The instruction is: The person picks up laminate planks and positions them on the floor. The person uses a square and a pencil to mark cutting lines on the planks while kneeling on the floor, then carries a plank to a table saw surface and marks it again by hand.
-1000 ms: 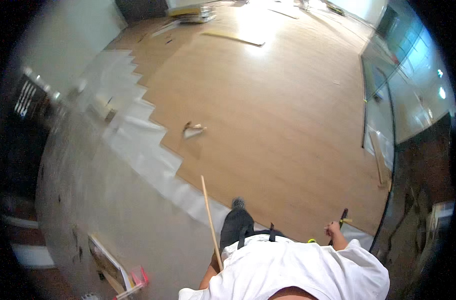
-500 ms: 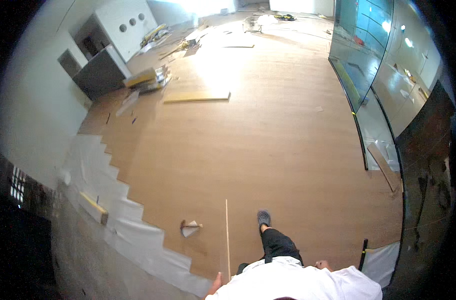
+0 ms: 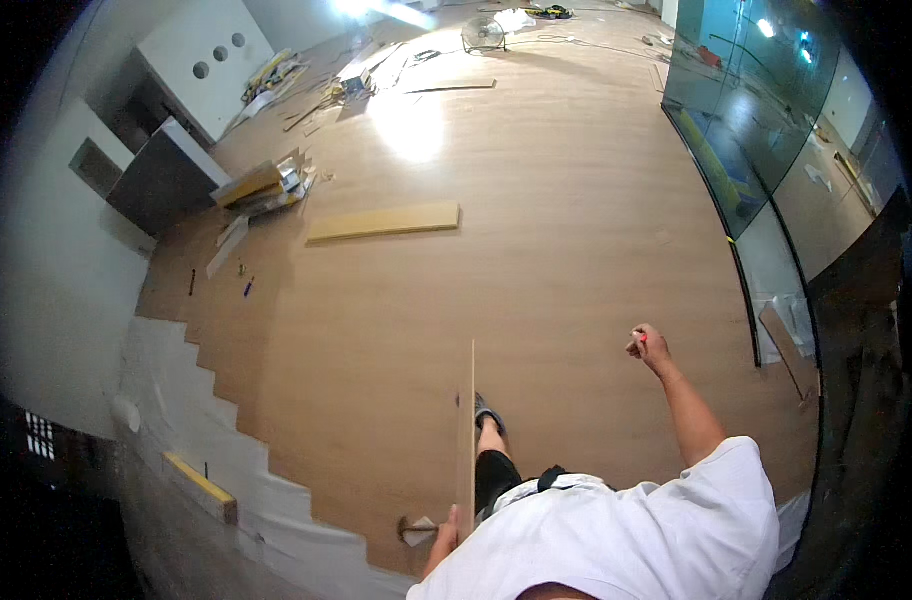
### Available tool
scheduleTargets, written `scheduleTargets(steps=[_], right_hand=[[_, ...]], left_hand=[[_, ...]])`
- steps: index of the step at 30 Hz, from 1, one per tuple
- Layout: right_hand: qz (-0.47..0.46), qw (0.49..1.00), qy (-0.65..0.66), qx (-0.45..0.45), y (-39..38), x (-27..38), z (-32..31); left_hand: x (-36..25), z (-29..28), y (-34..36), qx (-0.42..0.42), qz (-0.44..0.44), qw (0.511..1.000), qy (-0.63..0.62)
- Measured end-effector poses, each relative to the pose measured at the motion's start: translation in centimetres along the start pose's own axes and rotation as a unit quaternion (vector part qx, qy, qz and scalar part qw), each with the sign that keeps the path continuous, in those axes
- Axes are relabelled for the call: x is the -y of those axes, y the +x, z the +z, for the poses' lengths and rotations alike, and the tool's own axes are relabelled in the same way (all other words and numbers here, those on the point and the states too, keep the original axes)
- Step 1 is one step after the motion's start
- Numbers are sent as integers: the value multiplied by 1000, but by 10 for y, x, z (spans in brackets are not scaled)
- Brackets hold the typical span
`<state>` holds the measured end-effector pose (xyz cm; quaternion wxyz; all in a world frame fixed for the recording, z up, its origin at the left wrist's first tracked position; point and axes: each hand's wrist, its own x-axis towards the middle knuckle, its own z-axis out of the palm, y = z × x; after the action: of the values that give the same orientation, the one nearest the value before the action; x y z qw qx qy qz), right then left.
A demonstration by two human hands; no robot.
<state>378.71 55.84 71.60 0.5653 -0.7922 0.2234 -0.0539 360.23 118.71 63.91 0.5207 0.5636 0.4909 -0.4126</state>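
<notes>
Extending forward beside the leg [image 3: 491,438], a long, thin tan plank [image 3: 466,450], seen nearly edge-on, is gripped at its near part by the left hand [image 3: 444,540]; the fingers close on its face, the far side of the grip hidden. Judged stiff, fairly light and smooth, it should carry best held near mid-length, sparing the edges and corners (the parts likeliest to chip). The right hand [image 3: 651,346], out ahead, is curled closed around a small red item [image 3: 644,338], kind not determinable. Below: smooth wood-toned flooring [image 3: 556,270], its stepped edge bordering wrinkled white sheeting [image 3: 286,500]. Beyond: a long, flat yellow piece [image 3: 386,222]; at right, dark-edged glass panels [image 3: 751,110].
</notes>
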Motion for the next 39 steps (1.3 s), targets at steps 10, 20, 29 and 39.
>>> scheduleTargets(steps=[10,20,29,39], right_hand=[[321,920,-113,194,-16,-89,130],[338,825,-340,300,267,-155,198],[-1,995,-50,88,870,246,335],[186,970,91,130,1038,347,522]], left_hand=[[-372,-38,84,23,-2,999,42],[-663,29,184,50,11,996,71],[-1003,70,79,-37,29,994,103],[-1279,61,204,-6,66,993,93]])
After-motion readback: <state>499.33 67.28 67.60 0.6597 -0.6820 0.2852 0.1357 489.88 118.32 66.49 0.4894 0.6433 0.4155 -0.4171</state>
